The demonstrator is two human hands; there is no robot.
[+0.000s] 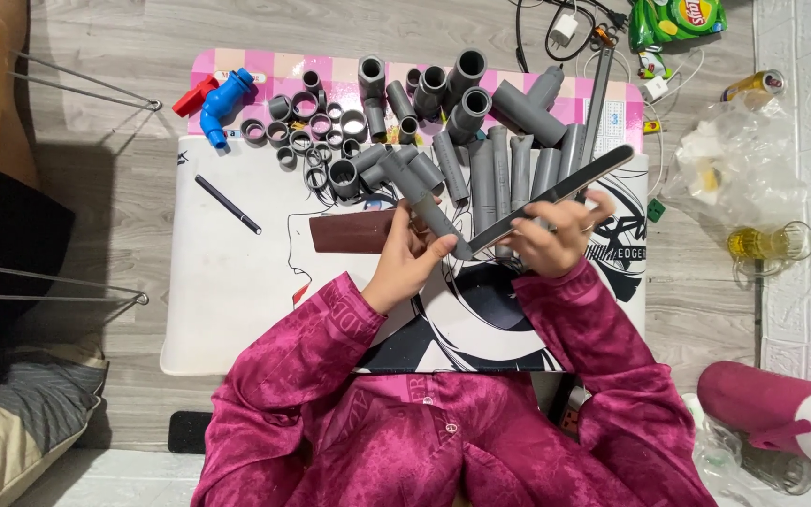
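Note:
My left hand (407, 261) grips a grey pipe piece (422, 199) that slants up to the left over a white printed mat (227, 282). My right hand (548, 238) holds a long flat black file (556, 192), whose lower end rests against the pipe's near end. Both sleeves are magenta. A brown sheet of sandpaper (351, 230) lies just left of my left hand.
Several grey pipe lengths (499, 174) and ring fittings (307, 131) lie across the mat's far edge. A blue and red valve (222, 101) sits far left, a black pen (227, 204) below it. A glass mug (770, 244), plastic bag (739, 155) and pink bottle (781, 413) are on the right.

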